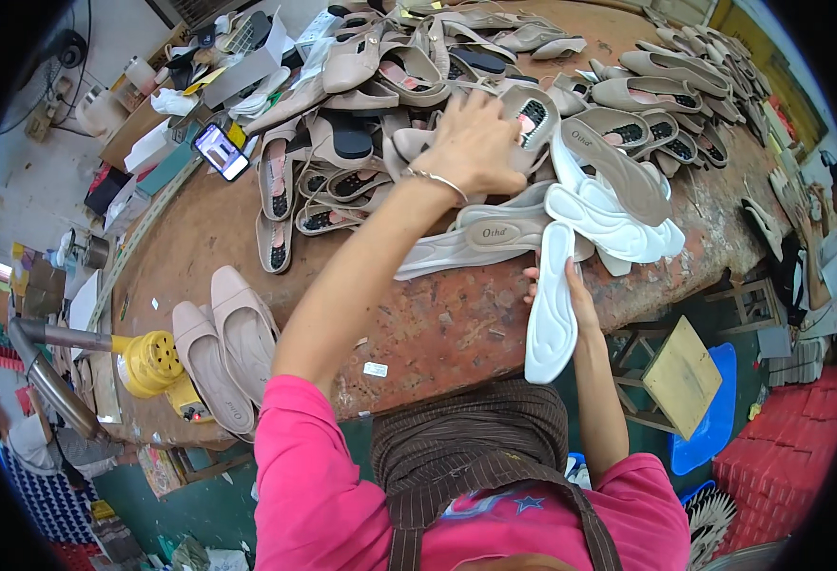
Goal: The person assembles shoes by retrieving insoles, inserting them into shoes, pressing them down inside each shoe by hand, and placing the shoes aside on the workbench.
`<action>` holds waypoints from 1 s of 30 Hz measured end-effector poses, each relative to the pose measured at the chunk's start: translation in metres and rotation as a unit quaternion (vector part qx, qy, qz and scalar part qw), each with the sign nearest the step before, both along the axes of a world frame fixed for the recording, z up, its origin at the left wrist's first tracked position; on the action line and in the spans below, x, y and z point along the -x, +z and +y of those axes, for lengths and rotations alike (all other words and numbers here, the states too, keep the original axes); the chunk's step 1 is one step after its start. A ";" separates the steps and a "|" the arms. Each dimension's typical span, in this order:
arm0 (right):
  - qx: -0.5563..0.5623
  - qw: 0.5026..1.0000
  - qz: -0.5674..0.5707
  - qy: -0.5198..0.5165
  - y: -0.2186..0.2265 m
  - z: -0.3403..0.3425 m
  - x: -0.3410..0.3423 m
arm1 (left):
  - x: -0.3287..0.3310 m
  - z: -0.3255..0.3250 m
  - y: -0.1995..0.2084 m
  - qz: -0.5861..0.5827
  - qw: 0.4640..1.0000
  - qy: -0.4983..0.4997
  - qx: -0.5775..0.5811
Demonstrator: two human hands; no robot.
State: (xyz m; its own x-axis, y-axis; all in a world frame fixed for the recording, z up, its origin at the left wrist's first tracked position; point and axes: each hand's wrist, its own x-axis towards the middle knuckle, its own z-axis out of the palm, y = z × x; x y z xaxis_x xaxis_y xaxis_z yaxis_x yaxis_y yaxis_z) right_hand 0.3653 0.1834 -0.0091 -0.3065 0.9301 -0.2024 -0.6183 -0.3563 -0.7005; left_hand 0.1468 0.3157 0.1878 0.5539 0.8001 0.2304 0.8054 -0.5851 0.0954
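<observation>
Left hand (476, 143) reaches far fwd, palm down w/ fingers spread on the heap of beige shoes (495, 86), while right hand (571, 295) grips 1 white insole (550, 309) upright at the table (437, 324) edge, kept clear of the pile.

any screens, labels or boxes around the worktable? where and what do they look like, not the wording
Phone: far left of the table, lit screen, dark frame.
Small label: near table edge, white rectangle.
Grey box: far left corner, flat.
White insole: held upright in the right hand.
Left hand: resting on the beige shoe pile.
</observation>
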 end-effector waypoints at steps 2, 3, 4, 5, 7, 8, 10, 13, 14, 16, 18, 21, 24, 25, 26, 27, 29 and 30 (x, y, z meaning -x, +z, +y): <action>-0.007 1.000 -0.003 -0.004 -0.005 0.003 -0.002 | 0.009 0.003 0.012 0.016 0.998 -0.040 -0.040; -0.017 1.000 0.005 -0.001 -0.008 0.004 -0.003 | 0.018 -0.003 0.018 -0.057 0.997 -0.060 -0.003; -0.025 1.000 0.009 -0.006 -0.010 0.004 -0.006 | 0.031 -0.013 0.024 -0.095 0.991 -0.058 0.073; -0.015 1.000 -0.002 -0.017 -0.012 0.004 -0.008 | 0.049 -0.034 0.028 -0.135 0.987 -0.077 0.050; 0.024 0.998 -0.051 -0.021 -0.012 0.005 -0.012 | 0.078 -0.096 0.034 -0.263 0.962 -0.054 0.056; 0.016 0.998 -0.063 -0.009 -0.011 0.006 -0.012 | 0.089 -0.135 0.037 -0.282 0.955 -0.006 0.087; -0.015 0.999 -0.051 0.015 -0.007 0.006 -0.012 | 0.094 -0.211 0.037 -0.249 0.953 0.124 0.122; -0.009 0.995 -0.083 0.058 0.008 0.004 -0.004 | 0.076 -0.274 -0.005 -0.323 0.859 0.301 0.259; 0.018 0.991 -0.096 0.091 0.016 0.001 -0.002 | 0.068 -0.281 -0.029 -0.343 0.857 0.304 0.237; 0.027 0.973 -0.200 0.114 0.033 -0.008 0.003 | 0.051 -0.278 -0.085 -0.408 0.812 0.322 0.266; 0.025 0.951 -0.293 0.095 0.051 -0.017 0.009 | 0.032 -0.265 -0.135 -0.484 0.767 0.300 0.295; -0.092 0.830 -0.549 0.031 0.077 -0.033 0.010 | 0.028 -0.276 -0.159 -0.432 0.835 0.261 0.219; -0.366 0.706 -0.607 -0.007 0.083 -0.046 0.029 | 0.058 -0.296 -0.151 -0.303 0.898 0.309 0.081; -0.428 0.626 -0.651 0.023 0.084 -0.050 0.037 | 0.076 -0.297 -0.150 -0.272 0.895 0.353 0.020; -0.468 0.593 -0.653 0.055 0.081 -0.054 0.049 | 0.092 -0.301 -0.149 -0.286 0.868 0.406 0.019; -0.522 0.578 -0.624 0.066 0.073 -0.055 0.066 | 0.105 -0.302 -0.151 -0.335 0.812 0.475 0.046; -0.571 0.576 -0.580 0.077 0.057 -0.057 0.103 | 0.132 -0.299 -0.161 -0.354 0.765 0.526 0.111; -0.589 0.574 -0.564 0.076 0.050 -0.058 0.119 | 0.138 -0.300 -0.168 -0.358 0.784 0.499 0.087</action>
